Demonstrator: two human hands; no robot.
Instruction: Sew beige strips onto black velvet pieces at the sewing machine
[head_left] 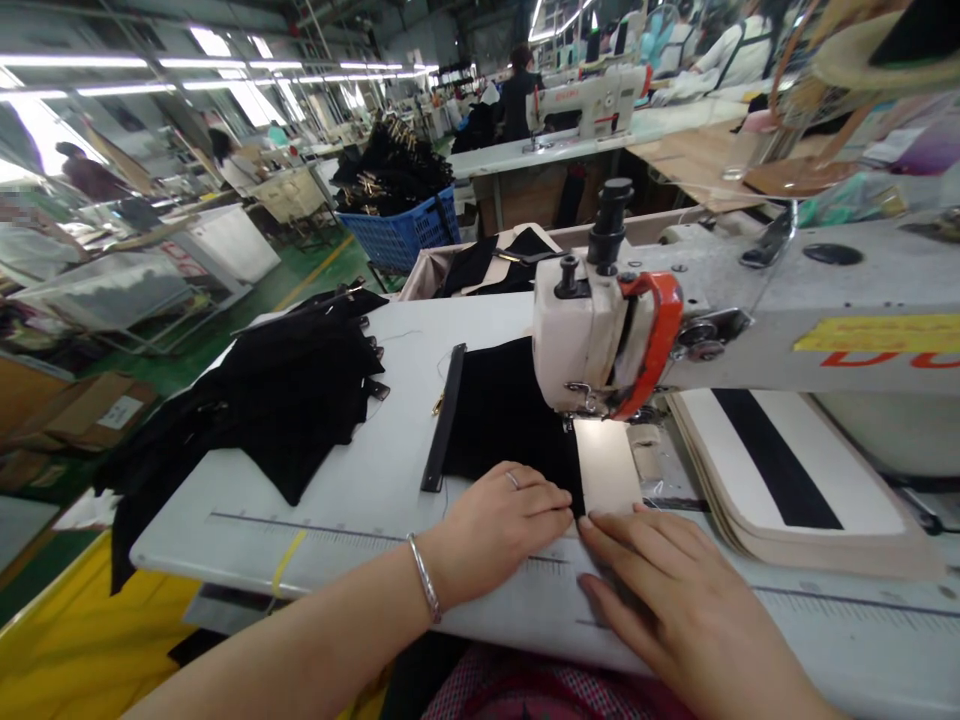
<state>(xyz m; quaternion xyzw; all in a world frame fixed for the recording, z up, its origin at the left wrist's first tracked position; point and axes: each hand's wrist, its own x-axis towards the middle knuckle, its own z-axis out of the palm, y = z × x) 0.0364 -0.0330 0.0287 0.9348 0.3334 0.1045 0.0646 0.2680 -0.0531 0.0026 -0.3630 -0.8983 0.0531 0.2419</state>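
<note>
A black fabric piece [502, 410] lies under the sewing machine head [577, 330], with a dark zipper strip [444, 418] along its left edge. Against its right edge lies a cream panel [609, 465], close below the presser foot [568, 424]. My left hand [510, 518] rests flat on the near edge of the black fabric, fingers close together and slightly bent. Beside it my right hand [664, 575] is spread, fingertips on the near end of the cream panel and thumb apart on the table. The fabric under both hands is hidden.
To the left, a heap of black pieces with metal fittings [292, 390] hangs over the edge of the white table [405, 330]. A stack of cream panels with black stripes [787, 480] sits at right. A blue basket [405, 235] of black pieces stands behind.
</note>
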